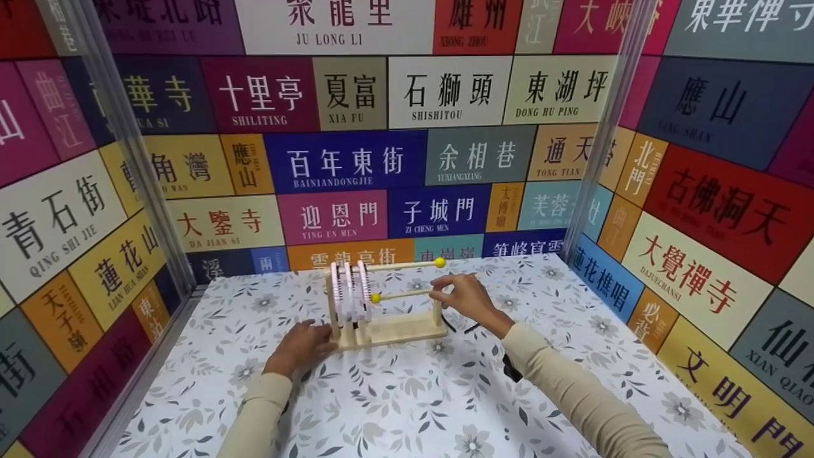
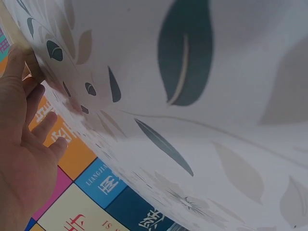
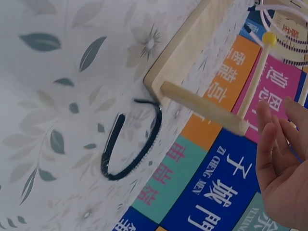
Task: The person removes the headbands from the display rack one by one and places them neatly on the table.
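Tbl [image 1: 381, 407], hands [image 1: 304, 346] [image 1: 467, 299] at rack [image 1: 404, 327], R grip unclear

Pale beige rack [image 1: 404, 326], yellow knobs [image 1: 439, 262], light pink hoops [image 1: 362, 283], black loop [image 3: 111, 140], grey-leaf-patterned white tablecloth [image 1: 394, 407].

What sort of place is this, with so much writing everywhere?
Probably a small display or filming booth, though I can't be sure. Colourful panels of Chinese lettering cover the walls, upright posts stand at the corners, and a table with a flowered cover sits between them.

The wooden stand [image 1: 407, 326] blocks passage, with room in front.
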Available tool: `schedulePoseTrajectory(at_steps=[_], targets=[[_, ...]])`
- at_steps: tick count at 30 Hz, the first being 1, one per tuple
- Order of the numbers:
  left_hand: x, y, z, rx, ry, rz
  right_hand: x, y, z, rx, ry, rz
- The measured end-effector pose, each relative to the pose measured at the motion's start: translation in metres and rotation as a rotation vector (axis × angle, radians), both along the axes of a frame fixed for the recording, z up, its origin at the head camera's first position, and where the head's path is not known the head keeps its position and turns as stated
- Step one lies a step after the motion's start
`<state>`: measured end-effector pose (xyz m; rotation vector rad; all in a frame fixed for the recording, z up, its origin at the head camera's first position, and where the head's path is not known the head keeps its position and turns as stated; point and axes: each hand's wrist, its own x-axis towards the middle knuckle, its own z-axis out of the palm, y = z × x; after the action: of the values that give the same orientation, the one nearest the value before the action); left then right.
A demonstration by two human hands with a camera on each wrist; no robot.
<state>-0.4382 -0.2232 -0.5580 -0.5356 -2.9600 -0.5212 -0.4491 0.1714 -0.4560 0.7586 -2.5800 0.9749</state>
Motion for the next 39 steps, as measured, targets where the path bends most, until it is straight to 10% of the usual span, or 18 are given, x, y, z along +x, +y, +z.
schedulePoseTrajectory(at_steps=[39], targets=[[-0.003, 0.001, -0.001, -0.006, -0.062, 0.055, 0.009, -0.108, -0.007, 0.020, 0.027, 0.153]])
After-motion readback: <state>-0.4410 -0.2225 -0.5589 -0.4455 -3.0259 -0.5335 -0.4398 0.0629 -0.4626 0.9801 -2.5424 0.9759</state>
